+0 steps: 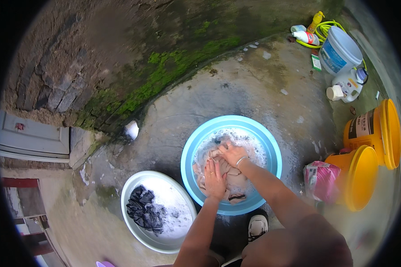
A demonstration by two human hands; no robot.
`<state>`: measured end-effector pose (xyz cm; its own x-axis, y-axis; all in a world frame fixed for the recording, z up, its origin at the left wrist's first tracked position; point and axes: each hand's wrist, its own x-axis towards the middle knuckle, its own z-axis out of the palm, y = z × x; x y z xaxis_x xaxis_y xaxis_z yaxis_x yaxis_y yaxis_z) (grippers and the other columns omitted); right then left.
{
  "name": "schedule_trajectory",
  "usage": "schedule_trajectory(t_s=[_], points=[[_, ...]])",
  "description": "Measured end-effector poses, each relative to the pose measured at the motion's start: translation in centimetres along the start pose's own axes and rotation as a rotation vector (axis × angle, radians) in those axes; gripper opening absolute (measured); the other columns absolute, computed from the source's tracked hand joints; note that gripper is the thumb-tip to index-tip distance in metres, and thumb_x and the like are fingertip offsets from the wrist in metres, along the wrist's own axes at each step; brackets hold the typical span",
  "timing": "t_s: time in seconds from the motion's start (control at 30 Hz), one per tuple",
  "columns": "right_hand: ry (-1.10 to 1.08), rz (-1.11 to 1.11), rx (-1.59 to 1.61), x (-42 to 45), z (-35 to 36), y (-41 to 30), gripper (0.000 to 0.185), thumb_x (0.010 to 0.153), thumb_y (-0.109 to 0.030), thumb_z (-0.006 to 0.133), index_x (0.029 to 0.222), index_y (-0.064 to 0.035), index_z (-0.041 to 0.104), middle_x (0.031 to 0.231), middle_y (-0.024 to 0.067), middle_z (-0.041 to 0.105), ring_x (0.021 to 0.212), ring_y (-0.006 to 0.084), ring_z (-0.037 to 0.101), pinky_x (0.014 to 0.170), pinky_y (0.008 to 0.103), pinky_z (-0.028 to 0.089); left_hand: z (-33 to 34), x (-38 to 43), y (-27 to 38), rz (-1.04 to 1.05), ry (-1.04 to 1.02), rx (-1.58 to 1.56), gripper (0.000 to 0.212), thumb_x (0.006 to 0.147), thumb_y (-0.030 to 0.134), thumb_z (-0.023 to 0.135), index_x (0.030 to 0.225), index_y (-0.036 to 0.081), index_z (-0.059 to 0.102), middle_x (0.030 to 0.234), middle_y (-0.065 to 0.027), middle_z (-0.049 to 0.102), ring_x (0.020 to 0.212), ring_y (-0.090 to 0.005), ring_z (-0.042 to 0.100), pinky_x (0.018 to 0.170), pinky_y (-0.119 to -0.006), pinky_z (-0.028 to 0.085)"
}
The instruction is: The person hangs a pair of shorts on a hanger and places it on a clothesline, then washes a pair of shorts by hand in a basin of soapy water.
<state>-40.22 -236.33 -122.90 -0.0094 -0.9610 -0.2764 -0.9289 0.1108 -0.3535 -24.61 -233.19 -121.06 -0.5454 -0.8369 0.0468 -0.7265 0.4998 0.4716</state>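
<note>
A round light-blue plastic basin [275, 157] holds soapy water and a beige-pink cloth garment [234, 178]. Both of my hands are in the basin on that garment. My left hand [215, 180] lies flat on it with the fingers extended and a ring showing. Above and to its right, my right hand [232, 153] has curled fingers gripping a bunched fold; a bracelet circles its wrist. Dark fabric shows at the cloth's lower edge, and foam covers much of the water, hiding what lies beneath.
A white basin [128, 227] with suds and dark wet clothing [143, 210] stands at the left. At the right are yellow buckets [361, 180], a pink plastic package [320, 180], a detergent jug [349, 85] and a pale bucket [341, 50]. A mossy wall [160, 76] borders the concrete floor.
</note>
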Motion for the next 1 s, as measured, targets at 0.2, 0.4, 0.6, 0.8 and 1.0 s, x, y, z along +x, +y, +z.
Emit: schedule_trajectory(t_s=[0.2, 0.4, 0.6, 0.8, 1.0], points=[[-0.200, 0.256, 0.113, 1.4, 1.1, 0.6, 0.032, 0.083, -0.031, 0.049, 0.112, -0.0183, 0.046, 0.116, 0.0171, 0.051, 0.087, 0.0326, 0.060, 0.074, 0.0400, 0.047, 0.1, 0.5, -1.0, -0.083, -0.140, -0.103, 0.075, 0.075, 0.012, 0.063, 0.132, -0.003, 0.017, 0.131, -0.0254, 0.031, 0.122, -0.0366, 0.032, 0.100, -0.041, 0.028], [-0.020, -0.140, 0.786, -3.1, -5.3, 0.0, 0.024, 0.066, -0.016, 0.067, 0.087, -0.0070, 0.059, 0.098, 0.0101, 0.058, 0.092, 0.0266, 0.056, 0.074, 0.0322, 0.044, -1.5, 2.1, -1.9, -0.209, 0.093, -0.438, 0.083, 0.071, 0.001, 0.062, 0.135, 0.003, 0.009, 0.119, -0.0215, 0.047, 0.108, -0.0336, 0.049, 0.092, -0.037, 0.037], [0.099, -0.260, 1.828, -9.2, -11.2, 2.7, 0.012, 0.074, -0.004, 0.062, 0.085, -0.0001, 0.057, 0.105, 0.0099, 0.057, 0.096, 0.0173, 0.055, 0.082, 0.0326, 0.044, -5.6, 1.1, 0.0, -0.025, -0.013, -0.451, 0.074, 0.071, -0.009, 0.049, 0.134, 0.010, 0.016, 0.108, -0.0203, 0.056, 0.096, -0.0358, 0.056, 0.083, -0.038, 0.043], [0.470, 0.092, 1.718, -8.6, -9.0, 1.7, 0.008, 0.077, -0.004, 0.064, 0.078, -0.0029, 0.056, 0.094, 0.0079, 0.062, 0.079, 0.0126, 0.058, 0.074, 0.0256, 0.046, -10.8, -0.7, 3.2, 0.094, -0.096, -0.213, 0.063, 0.069, -0.009, 0.046, 0.128, 0.004, 0.029, 0.107, -0.0240, 0.055, 0.093, -0.0415, 0.054, 0.080, -0.044, 0.045], [0.506, -0.007, 1.126, -9.7, -12.6, -2.7, 0.024, 0.078, -0.013, 0.066, 0.070, -0.0034, 0.045, 0.075, -0.0023, 0.057, 0.069, 0.0050, 0.043, 0.063, 0.0217, 0.040, -11.7, 0.7, 1.4, 0.205, 0.133, 0.014, 0.065, 0.067, -0.010, 0.047, 0.128, -0.002, 0.026, 0.097, -0.0234, 0.055, 0.090, -0.0390, 0.054, 0.080, -0.042, 0.044]])
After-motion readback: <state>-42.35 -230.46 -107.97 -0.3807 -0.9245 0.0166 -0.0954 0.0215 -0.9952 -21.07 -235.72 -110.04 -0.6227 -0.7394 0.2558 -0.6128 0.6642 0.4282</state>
